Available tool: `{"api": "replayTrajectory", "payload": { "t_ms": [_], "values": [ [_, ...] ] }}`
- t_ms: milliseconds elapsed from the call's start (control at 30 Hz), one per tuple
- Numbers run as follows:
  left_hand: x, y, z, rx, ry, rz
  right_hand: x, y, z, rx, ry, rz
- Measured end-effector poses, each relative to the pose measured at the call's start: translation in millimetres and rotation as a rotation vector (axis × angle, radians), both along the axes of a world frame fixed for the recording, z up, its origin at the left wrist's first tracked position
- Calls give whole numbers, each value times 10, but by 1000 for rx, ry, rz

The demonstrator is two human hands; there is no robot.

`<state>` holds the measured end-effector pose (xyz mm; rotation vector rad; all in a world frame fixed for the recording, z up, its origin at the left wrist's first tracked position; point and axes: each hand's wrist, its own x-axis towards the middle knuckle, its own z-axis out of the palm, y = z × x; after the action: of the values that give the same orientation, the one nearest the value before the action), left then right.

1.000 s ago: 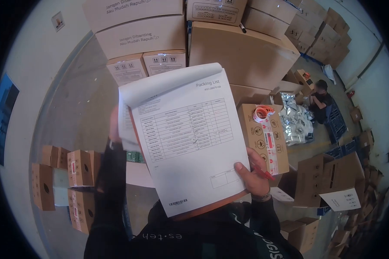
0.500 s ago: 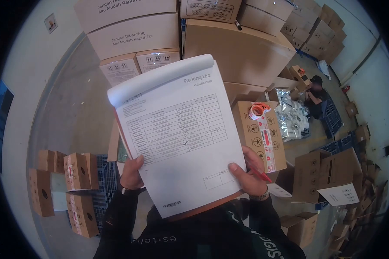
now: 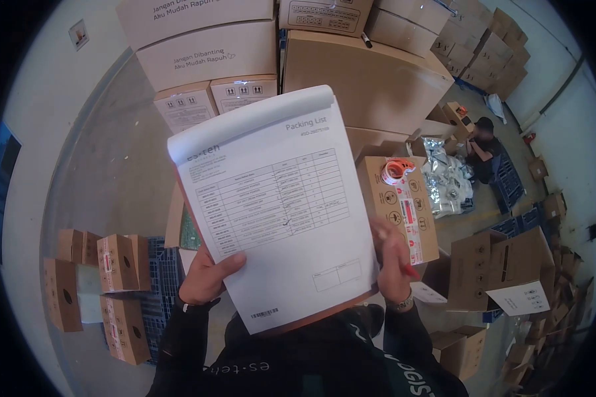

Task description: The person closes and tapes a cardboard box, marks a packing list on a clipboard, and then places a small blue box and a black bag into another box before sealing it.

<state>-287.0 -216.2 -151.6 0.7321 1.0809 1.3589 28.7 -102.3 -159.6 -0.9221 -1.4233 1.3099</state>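
Note:
A clipboard with a printed packing list (image 3: 278,278) faces me, its upper sheets folded over the top edge. My left hand (image 3: 205,274) is closed on the lower left side, thumb lying on the paper. A handwritten tick shows in the table on the sheet. At the right edge of the board is my right hand (image 3: 394,268), its fingers smeared by motion. A red pen (image 3: 411,272) sticks out of that hand, and the thumb no longer lies on the page.
Big cartons (image 3: 364,79) are stacked ahead. Beside the board, a taped box (image 3: 404,212) carries an orange tape roll (image 3: 397,171). Silvery packs (image 3: 447,178) lie near a seated person (image 3: 485,149). Small boxes (image 3: 122,261) stand by a blue pallet (image 3: 162,278); open cartons (image 3: 503,264) stand right.
My right hand has let go of the board's right edge and turned upright, pen still in it. My left hand has shifted, its thumb reaching farther over the paper.

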Motion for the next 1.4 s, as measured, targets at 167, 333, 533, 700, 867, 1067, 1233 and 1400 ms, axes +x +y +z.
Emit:
{"api": "replayTrajectory", "payload": {
  "t_ms": [167, 333, 533, 700, 867, 1067, 1233, 1400],
  "values": [
    [-17, -53, -84, -4, -45, -6, -74, 164, 211, 306, 209, -98],
    [42, -42, -41, -8, -26, -2, -254, 112, 403, 522, 10, 53],
    [108, -105, -72, 25, -47, 58, -378, 155, 217, 558, -40, -67],
    [99, -149, -90, 33, -68, 50, -448, 134, 255, 635, -76, -85],
    [89, -188, -98, 27, -85, 54, -482, 88, 293, 689, -181, -154],
    [62, -202, -107, 36, -89, 36, -454, 51, 201, 608, -40, -197],
    [75, -197, -118, 66, -88, 55, -482, 24, 327, 773, -204, -168],
    [59, -207, -46, 54, -85, 39, -440, 9, 217, 643, 108, -387]
  ]
}}
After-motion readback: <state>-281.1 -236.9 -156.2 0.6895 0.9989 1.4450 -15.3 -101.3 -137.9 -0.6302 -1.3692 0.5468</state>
